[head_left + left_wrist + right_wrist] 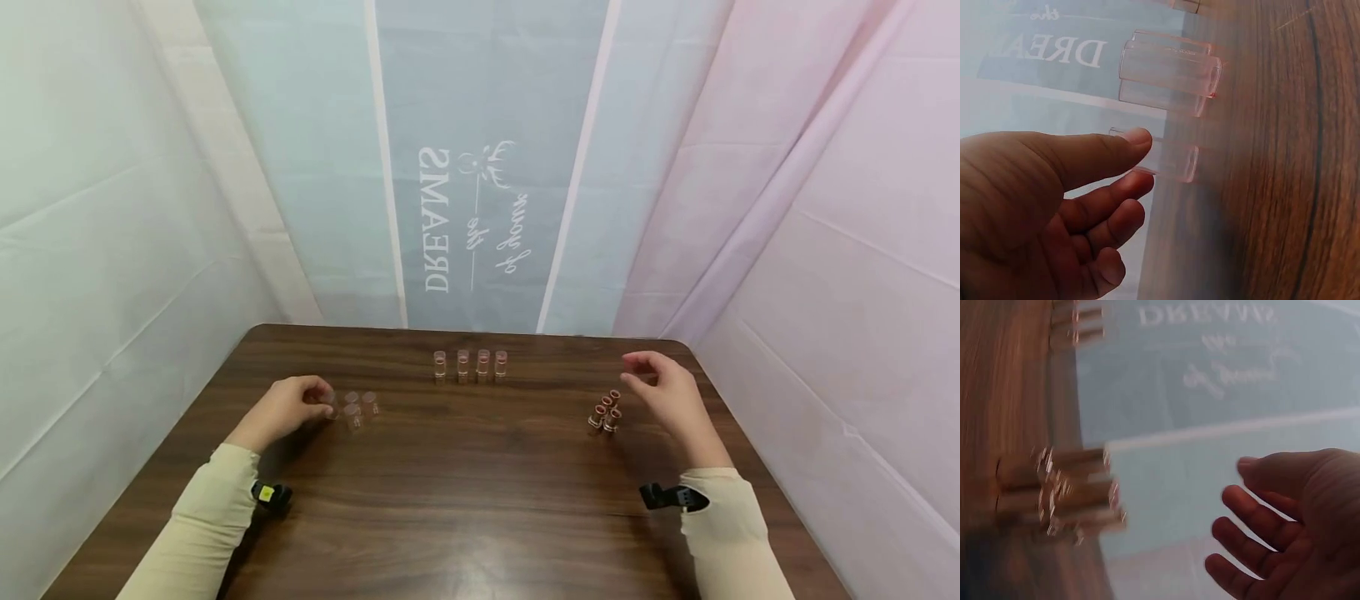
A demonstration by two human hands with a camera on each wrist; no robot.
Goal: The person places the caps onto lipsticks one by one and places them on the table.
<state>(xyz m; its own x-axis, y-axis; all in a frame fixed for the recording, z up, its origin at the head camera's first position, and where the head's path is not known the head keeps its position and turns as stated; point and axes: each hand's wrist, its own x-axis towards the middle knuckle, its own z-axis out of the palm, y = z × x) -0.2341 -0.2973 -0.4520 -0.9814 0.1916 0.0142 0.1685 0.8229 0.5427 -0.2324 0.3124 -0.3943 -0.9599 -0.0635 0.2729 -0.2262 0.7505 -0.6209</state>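
My left hand pinches a clear, faintly pink plastic cap between thumb and fingertips, low over the table. Right beside it, several similar clear caps stand in a small cluster; in the left wrist view some of these caps overlap. On the other side, my right hand hovers with fingers loosely bent and nothing between them. Nearest to it stands a tight group of small tubes with copper-coloured rims, blurred in the right wrist view.
Several capped clear tubes stand in a row near the back edge of the dark wooden table. A printed cloth hangs behind the table, with pale cloth walls at both sides. Black straps circle both wrists.
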